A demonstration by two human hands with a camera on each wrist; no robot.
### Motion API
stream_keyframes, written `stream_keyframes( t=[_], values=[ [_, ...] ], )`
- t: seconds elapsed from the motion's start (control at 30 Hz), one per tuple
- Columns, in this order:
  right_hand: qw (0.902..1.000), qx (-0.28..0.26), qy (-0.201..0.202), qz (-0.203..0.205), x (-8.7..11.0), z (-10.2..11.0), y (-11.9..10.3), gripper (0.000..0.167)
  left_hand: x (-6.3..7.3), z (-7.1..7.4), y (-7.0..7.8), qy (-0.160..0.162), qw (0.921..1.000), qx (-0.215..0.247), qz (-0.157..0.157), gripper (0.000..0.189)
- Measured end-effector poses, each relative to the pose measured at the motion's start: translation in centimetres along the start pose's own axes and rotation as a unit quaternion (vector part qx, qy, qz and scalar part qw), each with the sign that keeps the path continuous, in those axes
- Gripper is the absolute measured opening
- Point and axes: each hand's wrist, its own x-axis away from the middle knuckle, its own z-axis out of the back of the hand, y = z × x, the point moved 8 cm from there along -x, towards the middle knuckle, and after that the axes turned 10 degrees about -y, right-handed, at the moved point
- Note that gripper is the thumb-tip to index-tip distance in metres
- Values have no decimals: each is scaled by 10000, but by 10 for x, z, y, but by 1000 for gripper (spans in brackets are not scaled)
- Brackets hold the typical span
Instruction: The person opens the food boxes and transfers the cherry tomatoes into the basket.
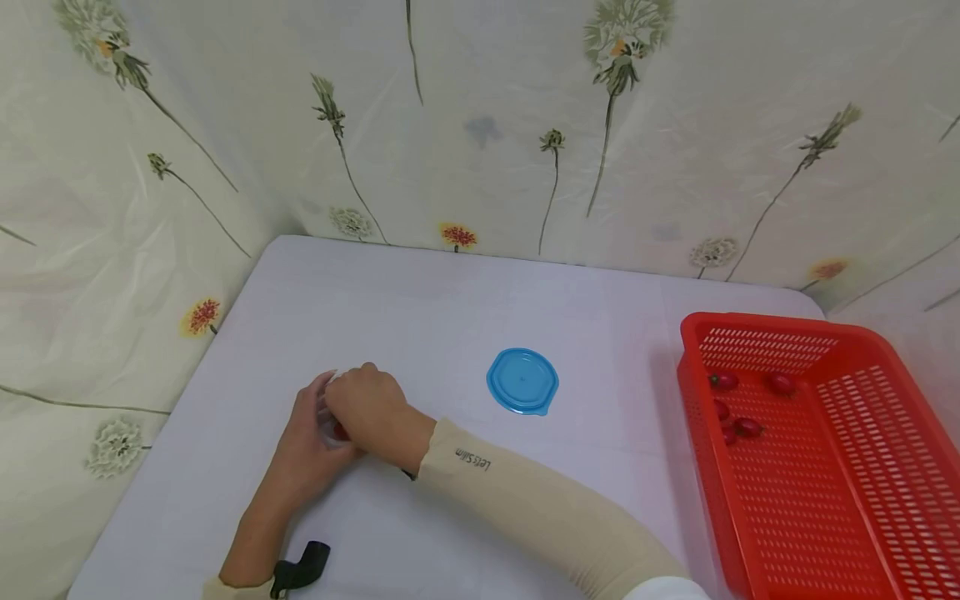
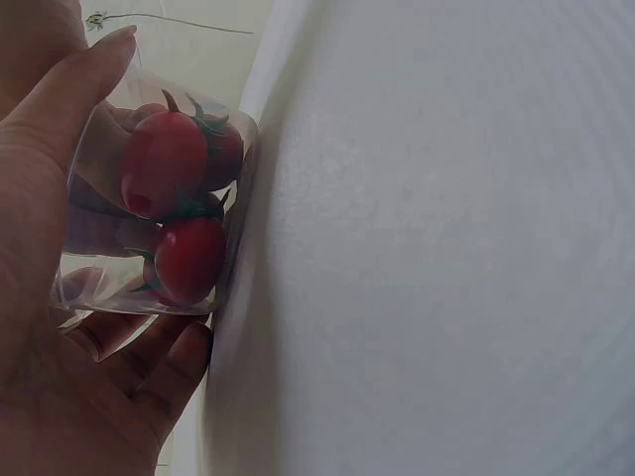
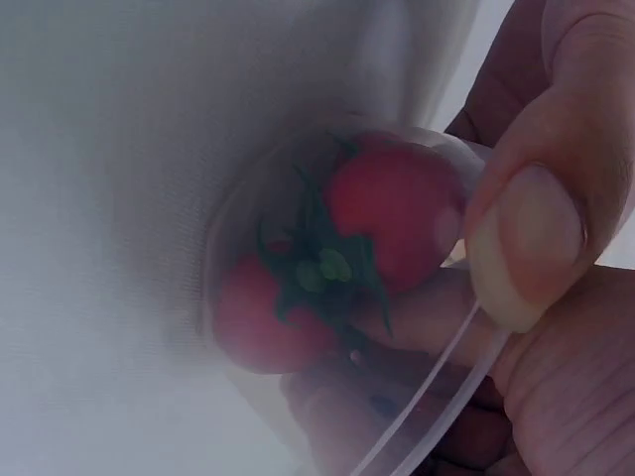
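Note:
A clear plastic cup (image 2: 109, 283) stands on the table with several oval red cherry tomatoes (image 2: 189, 260) inside, green calyxes attached. My left hand (image 1: 307, 446) holds the cup, its thumb across the near side and the other fingers round the far side. From above, my right hand (image 1: 371, 408) reaches into the cup with curled fingers on a cherry tomato (image 3: 392, 213). In the head view the two hands hide most of the cup. A blue plastic lid (image 1: 522, 381) lies flat on the table, to the right of the hands.
At the right stands a red perforated basket (image 1: 802, 508) with several cherry tomatoes (image 1: 748, 427) near its left wall. The white-covered table (image 1: 420, 308) meets flower-patterned sheeting (image 1: 480, 167) at the back and left. My right forearm, in a beige sleeve, crosses the front.

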Motion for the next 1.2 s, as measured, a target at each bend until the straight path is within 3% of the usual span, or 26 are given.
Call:
stream_keyframes(
  t=[0.13,0.37,0.53,0.73,1.0,1.07,1.2],
  values=[
    [9997,-148,-171,129,-1,-3,3,18,0,0,0,29,10000,-44,-16,101],
    [9868,-1403,-649,483,-2,-4,18,5,0,1,0,92,9998,-76,-156,102],
    [9691,-2078,-1045,822,-2,-6,23,14,0,-2,-2,50,9999,-29,-117,105],
    [9577,-2313,-1301,1109,3,-5,26,24,-1,-3,-2,-6,9999,105,-50,108],
    [9466,-2683,-1044,1451,4,-3,30,22,-1,-2,-1,-53,10000,67,-21,109],
    [9383,-2936,-920,1576,6,-4,32,21,-1,-2,-1,-72,9999,73,-1,110],
    [9128,-3597,-683,1807,10,-5,38,21,-2,-2,-1,-87,9999,77,41,111]
  ],
)
